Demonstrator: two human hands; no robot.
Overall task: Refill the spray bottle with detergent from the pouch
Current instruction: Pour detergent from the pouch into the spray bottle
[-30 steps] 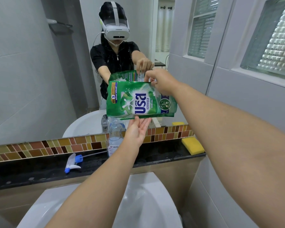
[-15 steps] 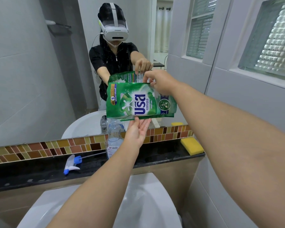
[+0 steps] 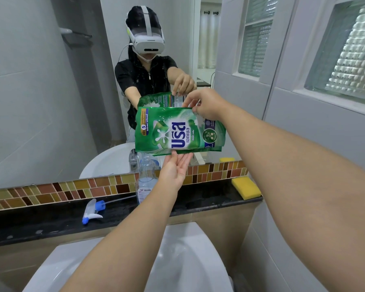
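Observation:
A green detergent pouch [image 3: 177,131] lies sideways in the air above the black ledge. My right hand [image 3: 207,104] pinches its upper right edge. My left hand [image 3: 175,169] is under the pouch, palm up, its straight fingertips touching the bottom edge. The clear spray bottle [image 3: 144,178] stands uncapped on the ledge just below the pouch's left end, partly hidden by my left wrist. Its blue and white spray head [image 3: 93,210] lies on the ledge to the left, with its thin tube pointing toward the bottle.
A yellow sponge [image 3: 246,187] lies at the right end of the black ledge [image 3: 40,226]. A white basin [image 3: 177,260] sits below the ledge. A mirror [image 3: 51,102] above a mosaic tile strip reflects a person and the pouch. A tiled wall rises at right.
The pouch and both hands have shifted only slightly; the grip is the same. The bottle and spray head have not moved.

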